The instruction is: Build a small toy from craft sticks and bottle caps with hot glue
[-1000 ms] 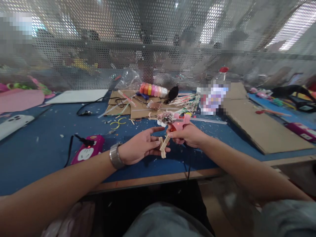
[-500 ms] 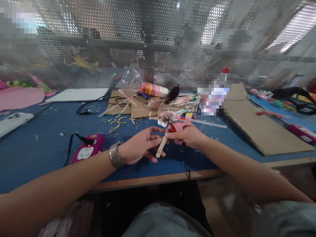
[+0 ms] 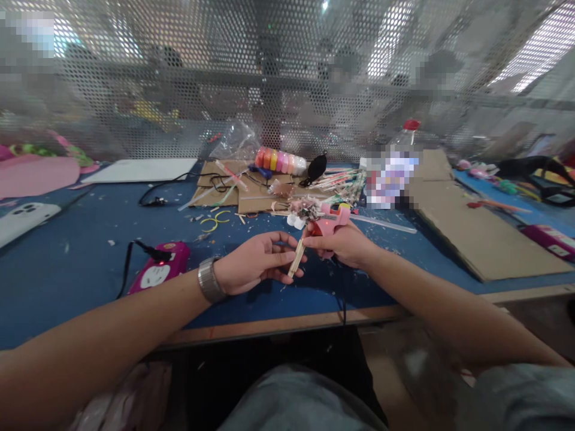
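A small bundle of thin wooden sticks [image 3: 296, 260] slants between my two hands above the blue table. My left hand [image 3: 256, 258], with a metal watch at the wrist, grips the lower part of the bundle between thumb and fingers. My right hand [image 3: 348, 244] is wrapped round a pink glue gun [image 3: 335, 219], and its thumb and forefinger also touch the upper end of the sticks. The gun's nozzle points left, near a cluttered pinkish-grey clump [image 3: 305, 208] and small white pieces [image 3: 295, 222]. A dark cord hangs below the right hand.
Behind my hands lie cardboard pieces [image 3: 211, 194], a row of coloured jars [image 3: 281, 161] and many thin sticks [image 3: 339, 182]. A magenta power box [image 3: 175, 260] stands left, beyond it a phone [image 3: 27, 218]. Right are a bottle [image 3: 393, 173] and a cardboard sheet [image 3: 476, 230].
My left fingers have closed in around the sticks, which have shifted slightly up and to the right. The glue gun in my right hand has moved a little to the right.
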{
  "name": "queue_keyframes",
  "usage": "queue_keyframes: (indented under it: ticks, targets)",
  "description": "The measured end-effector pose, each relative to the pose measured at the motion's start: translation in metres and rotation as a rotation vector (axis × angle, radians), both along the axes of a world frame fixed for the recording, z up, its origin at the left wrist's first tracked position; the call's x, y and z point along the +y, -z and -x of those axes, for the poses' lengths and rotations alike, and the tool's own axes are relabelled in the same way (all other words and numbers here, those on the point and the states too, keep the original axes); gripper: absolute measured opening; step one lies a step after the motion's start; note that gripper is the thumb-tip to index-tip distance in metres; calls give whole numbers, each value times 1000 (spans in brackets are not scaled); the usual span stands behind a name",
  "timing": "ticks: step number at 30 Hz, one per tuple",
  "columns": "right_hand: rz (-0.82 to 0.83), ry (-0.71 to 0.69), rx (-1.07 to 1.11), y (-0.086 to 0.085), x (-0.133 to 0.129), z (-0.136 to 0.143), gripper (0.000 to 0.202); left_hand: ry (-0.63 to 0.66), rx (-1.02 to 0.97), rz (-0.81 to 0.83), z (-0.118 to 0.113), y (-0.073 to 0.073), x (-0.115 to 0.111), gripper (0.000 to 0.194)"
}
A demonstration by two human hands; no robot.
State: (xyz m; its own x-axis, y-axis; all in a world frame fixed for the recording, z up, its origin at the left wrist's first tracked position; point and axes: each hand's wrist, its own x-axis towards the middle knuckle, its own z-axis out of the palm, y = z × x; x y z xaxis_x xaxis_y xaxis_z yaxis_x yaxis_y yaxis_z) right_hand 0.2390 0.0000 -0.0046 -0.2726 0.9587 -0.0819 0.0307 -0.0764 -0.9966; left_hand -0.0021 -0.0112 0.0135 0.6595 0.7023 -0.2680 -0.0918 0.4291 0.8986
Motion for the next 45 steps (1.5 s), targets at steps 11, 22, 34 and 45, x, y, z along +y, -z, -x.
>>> queue_keyframes:
  ticks: [11, 22, 34, 45]
  targets:
    - [8, 14, 46, -4, -2, 3, 48, 21, -40, 8, 1, 1, 1, 54]
    - [17, 10, 32, -5, -3, 4, 50, 37, -41, -5, 1, 1, 2, 56]
    - [21, -2, 27, -8, -3, 6, 47, 25, -30, -32, 2, 3, 3, 57]
    - [-9, 3, 32, -7, -4, 6, 41, 13, -33, -49, 0, 4, 3, 56]
